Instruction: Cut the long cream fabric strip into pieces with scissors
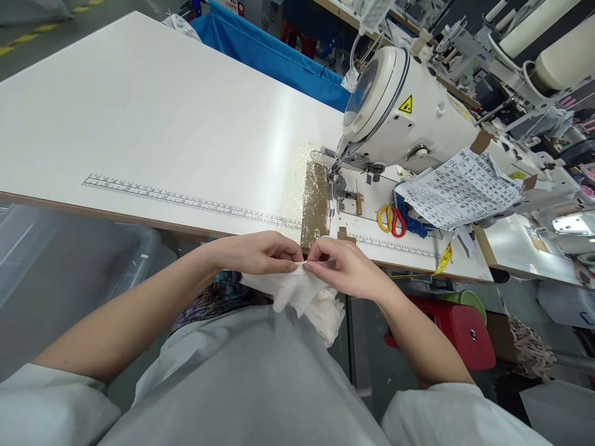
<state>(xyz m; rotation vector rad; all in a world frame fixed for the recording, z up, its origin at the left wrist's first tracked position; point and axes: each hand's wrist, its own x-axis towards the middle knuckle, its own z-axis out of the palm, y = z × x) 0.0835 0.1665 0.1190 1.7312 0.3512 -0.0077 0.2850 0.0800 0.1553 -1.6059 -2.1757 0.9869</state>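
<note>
Both hands meet at the table's front edge, in the middle of the head view. A piece of thin white fabric (288,288) is pinched between them along its upper edge and hangs down in folds over my lap. My left hand (264,253) grips it with thumb and fingertips. Close beside it, my right hand (341,265) pinches the same edge, the fingertips of the two hands nearly touching. More bunched cream cloth (325,316) hangs below my right hand. The sewing machine (395,105) stands just beyond, its needle area apart from the fabric.
A white table (162,111) with a printed ruler strip (195,203) spreads left. Scissors (392,220) with yellow and red handles lie right of the needle area. A handwritten sheet (460,189) hangs on the machine. A red stool (460,331) stands below right; a blue cloth bin (269,52) lies behind.
</note>
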